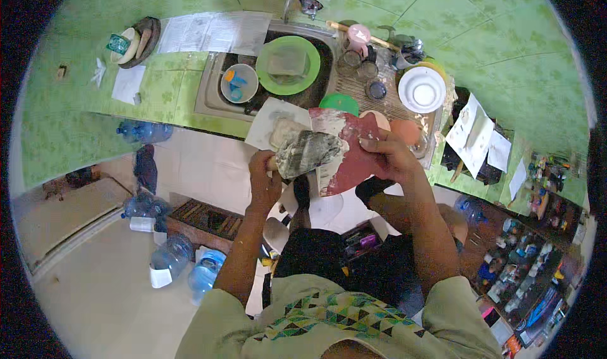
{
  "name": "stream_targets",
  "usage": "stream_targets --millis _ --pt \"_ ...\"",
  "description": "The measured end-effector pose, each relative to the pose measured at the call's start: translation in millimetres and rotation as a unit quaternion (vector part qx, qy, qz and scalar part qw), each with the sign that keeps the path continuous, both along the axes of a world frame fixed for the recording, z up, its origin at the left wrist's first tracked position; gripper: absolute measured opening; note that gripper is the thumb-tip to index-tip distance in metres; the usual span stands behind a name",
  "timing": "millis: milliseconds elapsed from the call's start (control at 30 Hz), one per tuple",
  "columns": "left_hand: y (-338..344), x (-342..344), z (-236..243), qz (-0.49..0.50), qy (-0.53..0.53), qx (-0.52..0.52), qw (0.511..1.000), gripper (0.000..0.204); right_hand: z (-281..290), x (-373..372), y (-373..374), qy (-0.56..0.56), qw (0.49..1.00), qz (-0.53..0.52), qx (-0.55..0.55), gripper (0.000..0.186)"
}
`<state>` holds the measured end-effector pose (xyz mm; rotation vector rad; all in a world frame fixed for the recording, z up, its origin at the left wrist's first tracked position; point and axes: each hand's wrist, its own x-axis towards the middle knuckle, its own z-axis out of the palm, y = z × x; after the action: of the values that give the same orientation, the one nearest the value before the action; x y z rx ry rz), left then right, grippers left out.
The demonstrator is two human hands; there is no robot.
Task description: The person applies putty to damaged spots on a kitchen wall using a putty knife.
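Observation:
My left hand (262, 176) is closed round the handle of a trowel (313, 152), its grey blade coated in whitish paste. The blade lies over a dark red sheet (361, 160), whose left part is smeared with the same paste. My right hand (395, 153) grips that sheet by its right side, thumb on top. Just beyond the trowel is a whitish square tray (256, 133) with a lump of pale paste (286, 133) in it. The trowel and sheet partly cover this tray; what supports it is hidden.
Behind stands a sink (205, 97) with a green basin (289, 86) and a small bowl (239, 84). Glasses (375, 90) and a white plate (422, 90) crowd the drainboard at right. Papers lie along the green counter (167, 97). Large bottles (207, 270) stand on the floor at left.

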<state>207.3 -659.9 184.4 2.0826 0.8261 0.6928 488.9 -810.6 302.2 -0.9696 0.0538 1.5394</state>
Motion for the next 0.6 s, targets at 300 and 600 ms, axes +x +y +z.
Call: stream_targets --millis 300,600 --pt "-7.5 -9.7 -18.6 0.049 0.006 -0.038 0.998 0.052 -0.2 1.9 -5.0 -0.003 0.999 -0.013 0.039 0.044" --pt "-6.8 0.2 -12.8 0.046 0.018 0.023 0.999 0.049 12.8 6.4 -0.9 0.001 0.999 -0.024 0.043 0.046"
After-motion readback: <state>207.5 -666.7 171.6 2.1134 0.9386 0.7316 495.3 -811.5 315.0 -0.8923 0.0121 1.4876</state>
